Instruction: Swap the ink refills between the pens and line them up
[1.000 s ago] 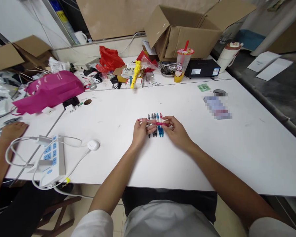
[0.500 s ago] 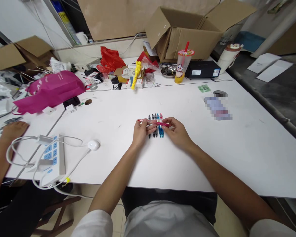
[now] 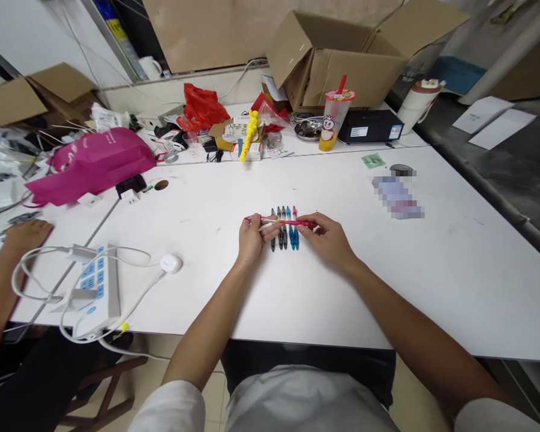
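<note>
Between my two hands lies a pink pen [image 3: 302, 223], held level over a row of pens. My left hand [image 3: 251, 241] pinches its clear, red-tipped end between thumb and fingers. The fingers of my right hand [image 3: 328, 238] are closed on the solid pink end. A thin, pale stretch shows in the middle; whether the two ends are fully apart I cannot tell. Just under the pink pen, the row stands side by side on the table: black pens [image 3: 282, 241] at left, blue pens [image 3: 293, 240] at right. The rightmost has a pink top [image 3: 294, 211].
A white power strip [image 3: 110, 288] with looped cables lies left, near another person's hand [image 3: 29, 237]. Along the back are a magenta bag [image 3: 103, 165], a yellow stick-like object [image 3: 251, 135], a drink cup [image 3: 330, 123] and a cardboard box [image 3: 351, 75]. A blurred flat object [image 3: 398, 198] lies right.
My hands have drawn slightly apart, the left moving left and the right moving a little right. More of the pink pen's thin middle shows between them.
</note>
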### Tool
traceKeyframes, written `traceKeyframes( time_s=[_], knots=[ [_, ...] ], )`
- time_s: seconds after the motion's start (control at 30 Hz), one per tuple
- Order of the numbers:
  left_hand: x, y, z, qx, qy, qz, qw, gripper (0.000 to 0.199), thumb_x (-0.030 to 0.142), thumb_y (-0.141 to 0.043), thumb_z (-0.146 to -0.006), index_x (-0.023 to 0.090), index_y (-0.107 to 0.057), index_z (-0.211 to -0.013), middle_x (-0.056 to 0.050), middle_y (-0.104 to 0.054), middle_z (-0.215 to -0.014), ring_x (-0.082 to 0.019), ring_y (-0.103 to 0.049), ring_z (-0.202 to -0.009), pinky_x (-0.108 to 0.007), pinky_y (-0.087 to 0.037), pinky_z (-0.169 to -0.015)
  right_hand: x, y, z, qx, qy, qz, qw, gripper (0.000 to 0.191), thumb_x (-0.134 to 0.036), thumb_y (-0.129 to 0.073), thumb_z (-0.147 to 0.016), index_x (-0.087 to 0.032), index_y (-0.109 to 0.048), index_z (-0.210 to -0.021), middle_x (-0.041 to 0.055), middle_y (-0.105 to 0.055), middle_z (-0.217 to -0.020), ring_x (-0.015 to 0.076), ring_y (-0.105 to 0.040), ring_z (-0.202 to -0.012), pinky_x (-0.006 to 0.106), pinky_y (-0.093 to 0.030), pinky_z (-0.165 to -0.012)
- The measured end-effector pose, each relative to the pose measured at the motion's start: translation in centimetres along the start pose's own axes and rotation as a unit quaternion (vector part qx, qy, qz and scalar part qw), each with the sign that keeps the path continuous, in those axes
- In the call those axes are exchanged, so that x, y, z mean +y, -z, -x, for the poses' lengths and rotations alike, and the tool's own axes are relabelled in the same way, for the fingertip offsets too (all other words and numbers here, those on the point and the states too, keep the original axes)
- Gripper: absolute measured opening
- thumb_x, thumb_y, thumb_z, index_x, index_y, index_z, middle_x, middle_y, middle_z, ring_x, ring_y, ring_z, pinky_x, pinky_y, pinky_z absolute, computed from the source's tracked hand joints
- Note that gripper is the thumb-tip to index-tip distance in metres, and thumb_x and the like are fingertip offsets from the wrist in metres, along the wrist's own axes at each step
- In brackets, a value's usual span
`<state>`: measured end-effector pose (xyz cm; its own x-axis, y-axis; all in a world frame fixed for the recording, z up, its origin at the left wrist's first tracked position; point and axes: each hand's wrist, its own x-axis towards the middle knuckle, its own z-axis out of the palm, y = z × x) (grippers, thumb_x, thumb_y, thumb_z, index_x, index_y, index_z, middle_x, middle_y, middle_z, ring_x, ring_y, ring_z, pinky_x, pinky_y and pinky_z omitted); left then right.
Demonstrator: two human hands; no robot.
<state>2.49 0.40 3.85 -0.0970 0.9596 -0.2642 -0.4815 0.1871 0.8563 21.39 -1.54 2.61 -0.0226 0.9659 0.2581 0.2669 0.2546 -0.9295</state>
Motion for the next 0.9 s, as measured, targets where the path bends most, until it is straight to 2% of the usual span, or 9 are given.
traceKeyframes(
  time_s=[0.27,0.4,0.53,0.67,0.73,0.8,0.9],
  knots=[
    [0.5,0.8,-0.6,0.039,-0.038,0.007,0.998,0.018,0.033,-0.049,-0.108,0.019,-0.049,-0.096,-0.012,-0.078,-0.105,-0.019,-0.080,-0.081,-0.023,-0.059,-0.061,0.2,1.9,-0.7,0.020,-0.005,0.003,1.000,0.022,-0.041,-0.074,-0.086,-0.020,-0.072,-0.094,0.0075,-0.073,-0.091,0.0206,-0.063,-0.081,0.034,-0.046,-0.066],
    [0.8,1.2,-0.8,0.047,-0.054,0.003,0.997,0.019,0.036,-0.051,-0.107,0.020,-0.049,-0.097,-0.012,-0.077,-0.108,-0.018,-0.080,-0.083,-0.021,-0.058,-0.061,0.7,2.5,-1.0,0.012,-0.020,-0.034,0.999,0.023,-0.038,-0.076,-0.084,-0.021,-0.064,-0.093,0.0093,-0.075,-0.096,0.0211,-0.064,-0.085,0.034,-0.048,-0.070],
    [0.8,1.2,-0.8,0.050,-0.062,-0.004,0.997,0.017,0.035,-0.049,-0.108,0.020,-0.048,-0.100,-0.013,-0.077,-0.110,-0.020,-0.081,-0.085,-0.023,-0.058,-0.061,0.9,2.4,-1.1,-0.009,-0.028,-0.091,0.995,0.020,-0.037,-0.068,-0.090,-0.023,-0.059,-0.100,0.0033,-0.068,-0.090,0.0167,-0.059,-0.077,0.033,-0.047,-0.070],
    [0.3,0.9,-0.6,0.041,-0.061,-0.015,0.997,0.017,0.034,-0.047,-0.108,0.020,-0.048,-0.099,-0.013,-0.076,-0.109,-0.021,-0.081,-0.084,-0.025,-0.059,-0.061,0.4,1.6,-0.7,-0.016,-0.054,-0.038,0.998,0.025,-0.040,-0.065,-0.093,-0.023,-0.067,-0.111,-0.0032,-0.050,-0.075,0.0138,-0.045,-0.066,0.030,-0.039,-0.064],
    [0.0,0.6,-0.4,0.031,-0.057,-0.020,0.998,0.018,0.036,-0.049,-0.108,0.020,-0.048,-0.099,-0.013,-0.076,-0.107,-0.021,-0.081,-0.083,-0.025,-0.059,-0.060,0.0,1.2,-0.4,-0.027,-0.070,-0.009,0.997,0.028,-0.044,-0.067,-0.092,-0.022,-0.073,-0.108,-0.0048,-0.041,-0.068,0.0134,-0.040,-0.063,0.030,-0.035,-0.061],
    [-0.3,0.4,-0.2,0.021,-0.052,-0.023,0.998,0.020,0.039,-0.053,-0.106,0.020,-0.048,-0.100,-0.012,-0.077,-0.105,-0.021,-0.081,-0.082,-0.025,-0.059,-0.060,-0.1,0.8,-0.2,-0.028,-0.074,0.001,0.997,0.030,-0.047,-0.068,-0.091,-0.021,-0.077,-0.103,-0.0048,-0.039,-0.065,0.0133,-0.037,-0.062,0.030,-0.033,-0.060],
    [-0.5,0.1,0.0,0.012,-0.046,-0.024,0.999,0.021,0.039,-0.056,-0.105,0.021,-0.048,-0.101,-0.010,-0.077,-0.103,-0.020,-0.080,-0.082,-0.022,-0.058,-0.058,-0.1,0.6,-0.1,-0.010,-0.075,0.007,0.997,0.033,-0.051,-0.070,-0.089,-0.020,-0.079,-0.097,-0.0034,-0.044,-0.063,0.0136,-0.038,-0.061,0.031,-0.032,-0.059]
  ],
)
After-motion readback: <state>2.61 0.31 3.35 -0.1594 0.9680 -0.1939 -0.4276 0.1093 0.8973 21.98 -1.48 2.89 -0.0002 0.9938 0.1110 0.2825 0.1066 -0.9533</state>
